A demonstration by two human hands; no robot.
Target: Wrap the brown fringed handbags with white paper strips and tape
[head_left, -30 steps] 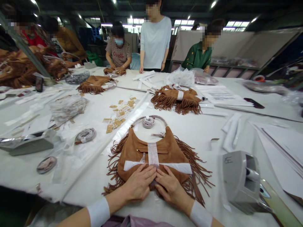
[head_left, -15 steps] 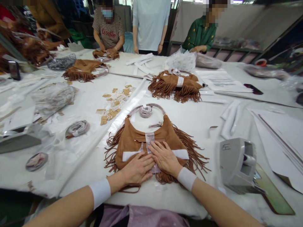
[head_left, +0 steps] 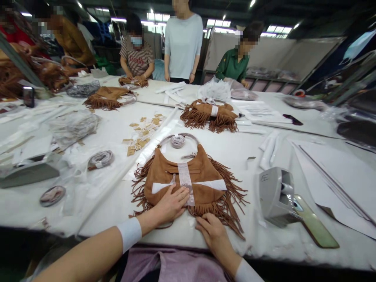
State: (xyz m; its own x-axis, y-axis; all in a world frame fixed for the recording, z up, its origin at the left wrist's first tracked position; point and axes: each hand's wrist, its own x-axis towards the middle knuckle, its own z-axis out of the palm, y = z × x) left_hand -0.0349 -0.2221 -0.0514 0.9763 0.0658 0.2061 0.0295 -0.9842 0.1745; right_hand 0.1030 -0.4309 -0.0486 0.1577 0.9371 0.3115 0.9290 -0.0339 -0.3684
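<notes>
A brown suede fringed handbag (head_left: 158, 168) lies flat on the white table in front of me. A clear tape-like strip (head_left: 184, 176) runs down its middle, crossing a white band (head_left: 210, 184). My left hand (head_left: 173, 201) rests on the lower part of the bag, fingers stretched out over the strip's edge. Below the bag's bottom fringe (head_left: 202, 210), my right hand (head_left: 216, 235) is low over the table with its fingers curled together. Whatever its fingertips pinch, if anything, is hidden. The wrapped handle (head_left: 192, 137) curves around a coiled, wrapped strap (head_left: 178, 141).
A grey tape dispenser (head_left: 274, 196) and a phone (head_left: 317, 223) lie to the right. Another fringed bag (head_left: 194, 117) sits beyond. Several tan tags (head_left: 143, 133) are scattered left of centre, and a coiled strap (head_left: 101, 159) lies further left. Co-workers stand across the table.
My right hand has left the bag's middle and moved down to its bottom fringe. My left hand stays on the bag. The head view has tilted up.
</notes>
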